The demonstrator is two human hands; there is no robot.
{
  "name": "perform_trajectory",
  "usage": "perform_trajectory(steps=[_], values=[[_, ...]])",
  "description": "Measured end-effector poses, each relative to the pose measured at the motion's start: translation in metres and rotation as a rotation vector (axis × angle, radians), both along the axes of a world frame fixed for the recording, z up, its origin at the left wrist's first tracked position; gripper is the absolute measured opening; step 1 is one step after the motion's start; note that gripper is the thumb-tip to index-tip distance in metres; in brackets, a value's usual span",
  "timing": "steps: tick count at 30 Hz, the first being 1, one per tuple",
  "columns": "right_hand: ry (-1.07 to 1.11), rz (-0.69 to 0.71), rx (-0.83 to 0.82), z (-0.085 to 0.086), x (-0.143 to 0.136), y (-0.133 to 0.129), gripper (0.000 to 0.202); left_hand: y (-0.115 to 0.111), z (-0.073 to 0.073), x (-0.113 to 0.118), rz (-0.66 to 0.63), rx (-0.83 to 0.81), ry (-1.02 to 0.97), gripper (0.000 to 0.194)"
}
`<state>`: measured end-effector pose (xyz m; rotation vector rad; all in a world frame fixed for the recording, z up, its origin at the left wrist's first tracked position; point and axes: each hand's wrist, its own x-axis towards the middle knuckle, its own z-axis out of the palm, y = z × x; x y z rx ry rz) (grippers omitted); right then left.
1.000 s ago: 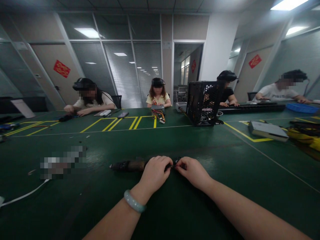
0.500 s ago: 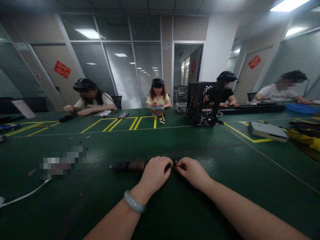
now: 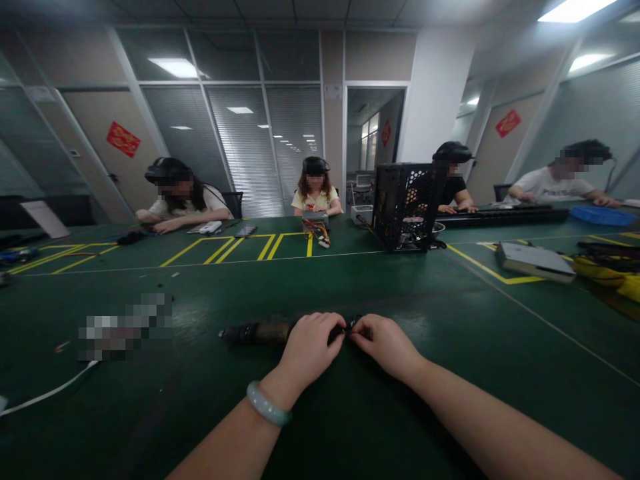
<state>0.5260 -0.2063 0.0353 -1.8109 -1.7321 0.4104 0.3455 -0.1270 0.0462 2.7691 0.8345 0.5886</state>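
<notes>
As left hand grips tool, right hand beside, pinching dark part

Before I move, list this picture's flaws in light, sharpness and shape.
Head view: the upper-right ceiling light glares, and pale sheen marks the green table left of the dark tool; head view: the left door leans outward, likely wide-angle distortion; head view: mosaic blocks cover the item by the white cable, and what lies between left hand and right hand is too dark to identify.
</notes>
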Motion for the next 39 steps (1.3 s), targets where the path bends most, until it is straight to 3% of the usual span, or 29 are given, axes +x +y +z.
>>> perform_trajectory(steps=[11, 21, 29, 34, 39], values=[[-0.002, -0.005, 0.013, -0.0023, 0.0000, 0.0017, 0.010, 0.0019, -0.0021, 0.0001, -0.038, 0.012, 0.013, 0.021], [0.000, -0.002, 0.008, -0.0019, 0.0008, 0.0006, 0.010, -0.0008, 0.0000, 0.0002, 0.008, -0.002, 0.021, 0.025], [0.001, -0.005, 0.016, -0.0026, 0.0009, 0.0010, 0.010, 0.0017, -0.0025, 0.0001, -0.012, 0.003, 0.006, 0.014], [-0.008, -0.001, 0.029, -0.0059, 0.0020, 0.0026, 0.009, 0.0002, -0.0016, 0.0009, 0.035, -0.003, 0.011, 0.021], [-0.002, -0.001, 0.056, -0.0069, 0.0013, 0.0031, 0.008, 0.0012, -0.0027, 0.0013, 0.002, 0.011, -0.015, 0.015]])
